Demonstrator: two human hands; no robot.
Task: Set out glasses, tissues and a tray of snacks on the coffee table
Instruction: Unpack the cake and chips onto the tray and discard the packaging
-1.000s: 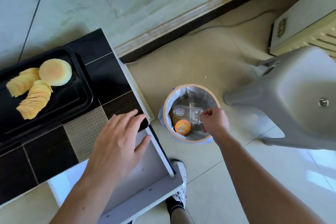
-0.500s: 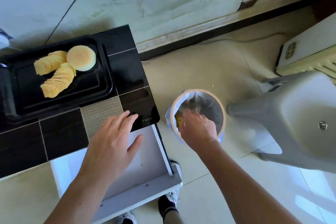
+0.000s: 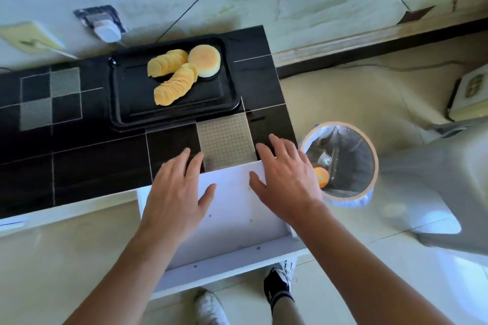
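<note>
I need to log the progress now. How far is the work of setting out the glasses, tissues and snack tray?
Done: the black tray sits on the tiled table with two rows of chips and a round cake. Wrappers lie in the bin.

In hand: nothing. The left hand and right hand are open above the empty pulled-out drawer.

Left: no glasses or tissues in view.

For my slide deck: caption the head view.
Both hands, left and right, open over a white drawer; snack tray on the table, bin alongside.
</note>
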